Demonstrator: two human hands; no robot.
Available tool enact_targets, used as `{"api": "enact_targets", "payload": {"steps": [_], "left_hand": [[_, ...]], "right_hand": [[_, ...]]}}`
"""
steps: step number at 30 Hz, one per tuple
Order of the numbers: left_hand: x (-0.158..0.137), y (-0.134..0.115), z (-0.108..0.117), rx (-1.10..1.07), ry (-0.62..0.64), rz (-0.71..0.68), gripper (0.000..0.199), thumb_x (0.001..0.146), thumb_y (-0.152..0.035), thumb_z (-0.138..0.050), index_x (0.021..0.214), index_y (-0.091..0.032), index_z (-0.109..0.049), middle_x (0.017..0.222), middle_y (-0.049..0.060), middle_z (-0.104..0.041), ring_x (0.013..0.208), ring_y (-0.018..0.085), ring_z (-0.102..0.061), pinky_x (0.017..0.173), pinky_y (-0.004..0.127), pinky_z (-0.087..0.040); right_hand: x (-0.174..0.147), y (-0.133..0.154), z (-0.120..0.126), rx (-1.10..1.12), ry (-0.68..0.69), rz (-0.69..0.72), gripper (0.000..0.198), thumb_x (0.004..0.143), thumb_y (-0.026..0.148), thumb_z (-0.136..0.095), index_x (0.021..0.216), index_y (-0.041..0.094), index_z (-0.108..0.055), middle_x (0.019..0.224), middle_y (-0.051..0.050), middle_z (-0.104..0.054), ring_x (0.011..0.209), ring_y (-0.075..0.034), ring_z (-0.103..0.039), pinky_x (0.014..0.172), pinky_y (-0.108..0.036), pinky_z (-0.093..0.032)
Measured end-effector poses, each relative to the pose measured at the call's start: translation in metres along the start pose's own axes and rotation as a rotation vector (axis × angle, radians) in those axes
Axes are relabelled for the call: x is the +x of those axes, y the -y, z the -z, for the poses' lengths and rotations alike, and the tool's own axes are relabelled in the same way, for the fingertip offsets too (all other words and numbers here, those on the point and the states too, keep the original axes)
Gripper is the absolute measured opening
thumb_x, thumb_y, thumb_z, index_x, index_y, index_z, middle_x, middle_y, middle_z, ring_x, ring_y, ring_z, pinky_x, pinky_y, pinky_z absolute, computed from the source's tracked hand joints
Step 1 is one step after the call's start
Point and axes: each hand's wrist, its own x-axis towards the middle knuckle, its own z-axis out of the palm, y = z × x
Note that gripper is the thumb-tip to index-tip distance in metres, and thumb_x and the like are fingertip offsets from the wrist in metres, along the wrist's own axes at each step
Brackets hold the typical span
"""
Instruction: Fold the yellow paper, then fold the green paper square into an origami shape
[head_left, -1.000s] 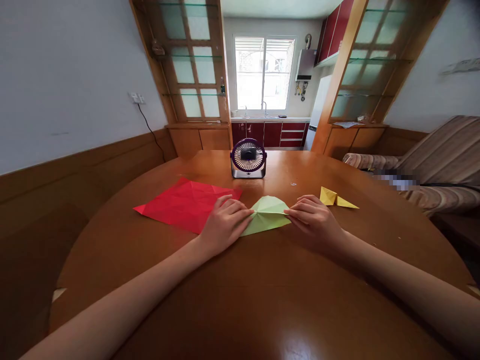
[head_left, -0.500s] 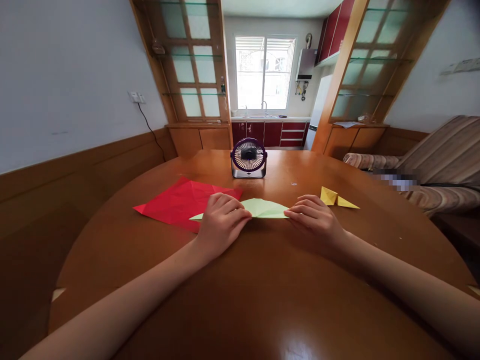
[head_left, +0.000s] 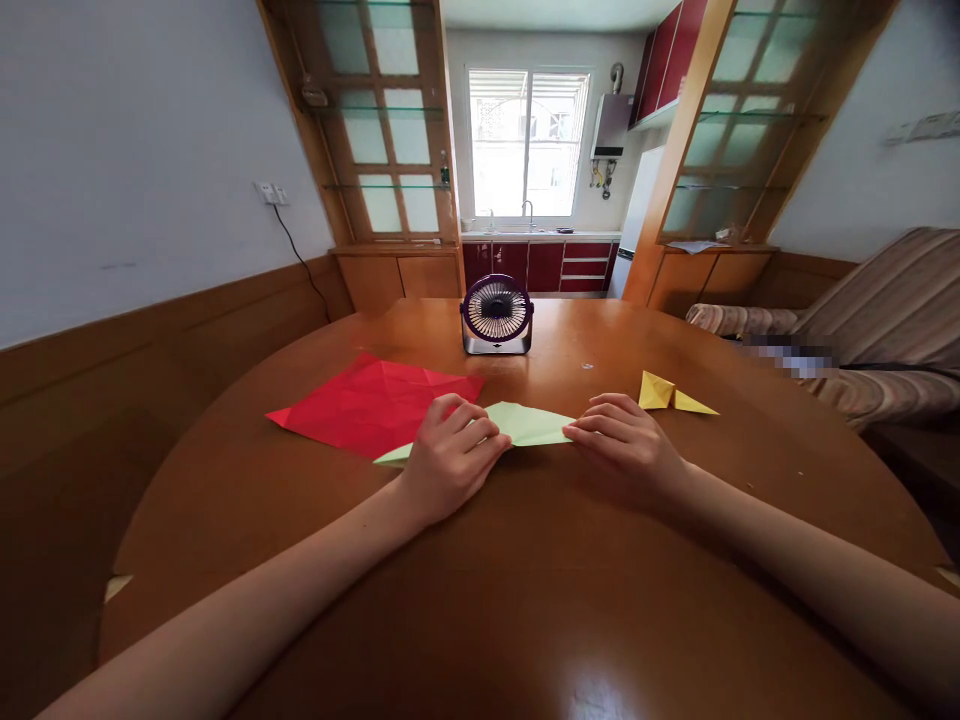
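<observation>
A light green folded paper (head_left: pixel 529 424) lies flat on the round wooden table (head_left: pixel 525 600) between my hands. My left hand (head_left: pixel 450 458) covers its left part, fingers curled and pinching the paper, with a green corner sticking out below-left of the hand. My right hand (head_left: pixel 626 443) grips the paper's right tip with its fingertips. A creased red paper sheet (head_left: pixel 371 405) lies just left of my left hand. A small yellow folded paper (head_left: pixel 671 397) sits to the right of my right hand.
A small purple desk fan (head_left: pixel 496 315) stands at the table's far side, facing me. A striped sofa (head_left: pixel 862 330) is at the right. A wall with a socket and cord is at the left; the kitchen lies behind.
The green paper went from a raised fan shape to a flat long triangle. My left hand slid slightly toward me, and the green left corner now pokes out beneath it.
</observation>
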Motion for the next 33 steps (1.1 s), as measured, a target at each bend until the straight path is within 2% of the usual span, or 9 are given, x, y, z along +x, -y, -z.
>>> {"api": "enact_targets", "payload": {"steps": [8,13,20,23,27,30,33], "left_hand": [[-0.002,0.011,0.002,0.047,0.097,0.028,0.019,0.093,-0.019,-0.051,0.084,-0.025,-0.066,0.078,0.001,-0.068,0.084,0.019,-0.059,0.096,0.044,-0.034],[-0.005,0.015,-0.001,0.035,0.093,-0.024,0.022,0.091,-0.017,-0.052,0.074,-0.023,-0.064,0.072,0.000,-0.066,0.082,0.019,-0.059,0.094,0.044,-0.036],[-0.004,0.026,0.001,0.267,0.086,-0.166,0.029,0.096,-0.027,-0.052,0.069,-0.018,-0.058,0.071,0.001,-0.062,0.082,0.018,-0.058,0.093,0.042,-0.040],[-0.003,0.035,0.003,0.332,0.107,-0.225,0.032,0.097,-0.030,-0.051,0.068,-0.017,-0.057,0.071,0.001,-0.061,0.075,0.017,-0.056,0.088,0.039,-0.044],[-0.003,0.043,0.004,0.364,0.228,-0.294,0.027,0.098,-0.015,-0.044,0.077,-0.016,-0.060,0.076,0.003,-0.062,0.075,0.016,-0.056,0.090,0.038,-0.043],[-0.004,0.046,0.003,0.407,0.251,-0.293,0.024,0.096,-0.009,-0.042,0.084,-0.014,-0.063,0.079,0.004,-0.063,0.076,0.017,-0.057,0.090,0.038,-0.043],[-0.006,0.050,0.002,0.407,0.237,-0.259,0.023,0.096,-0.014,-0.044,0.082,-0.014,-0.062,0.078,0.005,-0.063,0.074,0.018,-0.057,0.087,0.037,-0.044]], "right_hand": [[-0.005,-0.011,-0.001,-0.050,0.012,0.035,0.023,0.089,0.016,-0.059,0.107,0.028,-0.066,0.086,0.000,-0.072,0.076,-0.016,-0.063,0.083,-0.040,-0.053],[-0.005,-0.014,0.000,-0.069,0.038,0.100,0.018,0.088,0.014,-0.059,0.101,0.025,-0.067,0.086,-0.001,-0.073,0.078,-0.016,-0.063,0.080,-0.038,-0.053],[-0.002,-0.014,0.002,-0.071,0.017,0.141,0.017,0.086,0.012,-0.063,0.100,0.021,-0.065,0.083,-0.002,-0.072,0.076,-0.016,-0.063,0.076,-0.035,-0.053],[-0.003,-0.016,0.003,-0.067,0.013,0.117,0.018,0.084,0.013,-0.064,0.100,0.020,-0.065,0.083,-0.002,-0.072,0.076,-0.016,-0.063,0.075,-0.035,-0.053],[-0.006,-0.021,0.005,-0.052,0.025,0.085,0.018,0.085,0.013,-0.063,0.101,0.022,-0.065,0.081,-0.002,-0.071,0.073,-0.015,-0.062,0.073,-0.035,-0.053],[-0.006,-0.023,0.006,-0.041,0.029,0.060,0.017,0.085,0.013,-0.063,0.099,0.021,-0.067,0.080,-0.002,-0.071,0.070,-0.015,-0.061,0.071,-0.034,-0.052],[-0.006,-0.024,0.006,-0.023,0.023,0.042,0.015,0.085,0.014,-0.063,0.098,0.021,-0.068,0.079,-0.003,-0.072,0.070,-0.015,-0.061,0.069,-0.033,-0.051]]}}
